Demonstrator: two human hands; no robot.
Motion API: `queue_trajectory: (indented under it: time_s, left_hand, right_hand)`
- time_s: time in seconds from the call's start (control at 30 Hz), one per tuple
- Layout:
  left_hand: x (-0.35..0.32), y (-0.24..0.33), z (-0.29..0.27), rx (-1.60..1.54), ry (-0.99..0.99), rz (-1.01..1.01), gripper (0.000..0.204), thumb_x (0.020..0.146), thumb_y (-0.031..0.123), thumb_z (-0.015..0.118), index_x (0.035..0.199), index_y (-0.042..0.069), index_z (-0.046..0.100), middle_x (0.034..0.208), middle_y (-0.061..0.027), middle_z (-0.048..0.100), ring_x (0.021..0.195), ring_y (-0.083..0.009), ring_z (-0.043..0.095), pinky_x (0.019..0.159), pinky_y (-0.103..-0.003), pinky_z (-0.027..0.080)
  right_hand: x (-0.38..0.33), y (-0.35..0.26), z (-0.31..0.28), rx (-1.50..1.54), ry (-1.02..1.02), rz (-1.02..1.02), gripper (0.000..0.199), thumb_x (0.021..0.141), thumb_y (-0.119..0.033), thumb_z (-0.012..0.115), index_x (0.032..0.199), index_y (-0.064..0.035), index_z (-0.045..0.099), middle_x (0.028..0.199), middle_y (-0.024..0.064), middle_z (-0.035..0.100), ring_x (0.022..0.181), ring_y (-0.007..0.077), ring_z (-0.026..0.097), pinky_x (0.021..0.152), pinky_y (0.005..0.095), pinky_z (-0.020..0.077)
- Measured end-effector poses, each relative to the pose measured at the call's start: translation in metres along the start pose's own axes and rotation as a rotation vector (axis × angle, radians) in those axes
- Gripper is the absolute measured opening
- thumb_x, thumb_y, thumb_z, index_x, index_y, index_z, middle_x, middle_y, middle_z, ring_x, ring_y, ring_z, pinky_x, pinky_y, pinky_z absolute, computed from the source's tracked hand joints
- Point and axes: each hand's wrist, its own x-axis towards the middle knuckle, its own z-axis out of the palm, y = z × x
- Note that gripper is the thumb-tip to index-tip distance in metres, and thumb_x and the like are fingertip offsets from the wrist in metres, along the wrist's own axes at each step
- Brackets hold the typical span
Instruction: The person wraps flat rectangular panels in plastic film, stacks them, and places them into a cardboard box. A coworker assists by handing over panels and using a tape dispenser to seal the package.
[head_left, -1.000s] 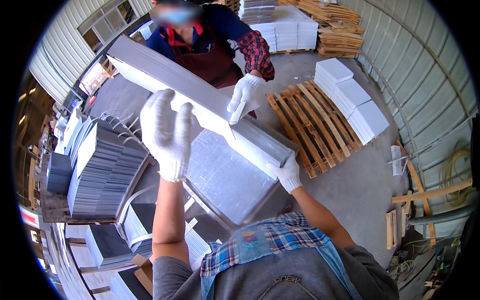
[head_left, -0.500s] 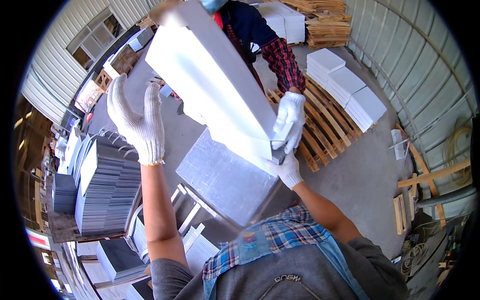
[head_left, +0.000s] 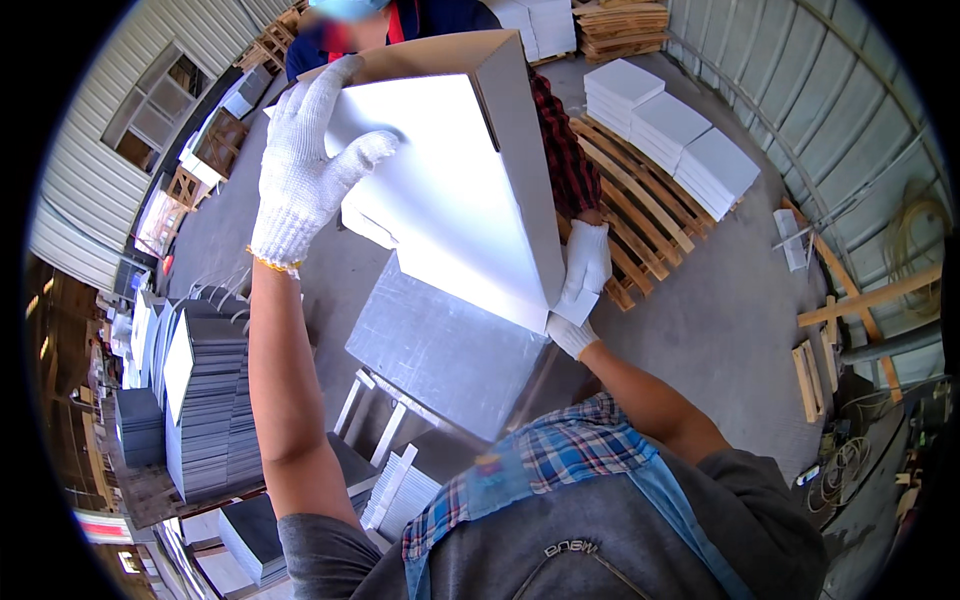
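while stacks of grey sheets [head_left: 205, 400] stand at the far left, the left hand [head_left: 305, 170], gloved in white knit, lies flat and open-fingered against the upper left face of a large white box [head_left: 450, 190], not gripping it. the box is raised and tilted above a grey metal block [head_left: 440, 355] on a stand. the right hand [head_left: 568, 335] grips the box's lower right corner. a co-worker's gloved hand [head_left: 585, 265] holds the same corner just above it. white slabs [head_left: 670, 130] sit on a wooden pallet [head_left: 620, 190] at right.
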Motion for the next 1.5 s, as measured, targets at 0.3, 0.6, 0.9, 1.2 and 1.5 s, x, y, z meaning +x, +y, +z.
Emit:
queue_trajectory:
  time_s: [0.3,0.6,0.9,1.2,1.5]
  left_hand:
    - [0.016,0.029,0.002,-0.148,-0.287,0.017,0.054,0.070,0.040,0.088,0.108,0.005,0.074,0.098,-0.0139,0.073,0.097,-0.0289,0.070,0.085,-0.040,0.057]
    - [0.008,0.020,0.005,-0.062,-0.277,0.183,0.050,0.065,0.035,0.090,0.103,0.005,0.075,0.101,-0.0137,0.073,0.095,-0.0298,0.071,0.084,-0.040,0.057]
    - [0.008,0.028,0.011,-0.141,-0.256,0.227,0.047,0.063,0.035,0.089,0.099,0.007,0.076,0.092,-0.0108,0.073,0.086,-0.0276,0.070,0.083,-0.040,0.054]
    - [-0.005,0.035,0.001,-0.176,-0.318,0.024,0.051,0.060,0.029,0.093,0.103,0.007,0.076,0.108,-0.0138,0.072,0.103,-0.0320,0.067,0.093,-0.043,0.054]
    - [-0.027,0.013,0.004,-0.140,-0.325,-0.050,0.048,0.057,0.027,0.092,0.096,0.006,0.074,0.098,-0.0126,0.071,0.096,-0.0322,0.067,0.089,-0.041,0.053]
  right_hand:
    - [-0.001,0.068,-0.013,-0.150,-0.167,-0.044,0.053,0.093,-0.044,0.060,0.134,-0.0105,0.051,0.131,0.0089,0.056,0.127,0.0236,0.049,0.113,0.0374,0.0361]
    - [-0.005,0.028,-0.041,0.743,-0.034,0.435,0.042,0.099,-0.027,0.057,0.137,-0.0096,0.053,0.128,0.0031,0.061,0.113,0.0165,0.060,0.096,0.0294,0.0478]
    - [0.018,-0.018,-0.056,0.693,-0.003,0.612,0.036,0.092,-0.029,0.066,0.117,-0.0033,0.068,0.109,0.0061,0.069,0.098,0.0162,0.065,0.087,0.0304,0.0501]
    - [0.033,-0.033,-0.047,0.466,0.021,0.647,0.034,0.088,-0.021,0.070,0.114,0.0016,0.071,0.097,0.0044,0.070,0.091,0.0136,0.064,0.081,0.0288,0.0488]
    - [0.037,-0.030,-0.051,0.607,-0.056,0.568,0.021,0.091,-0.012,0.066,0.104,0.0033,0.070,0.090,0.0037,0.068,0.079,0.0115,0.065,0.070,0.0249,0.0500]
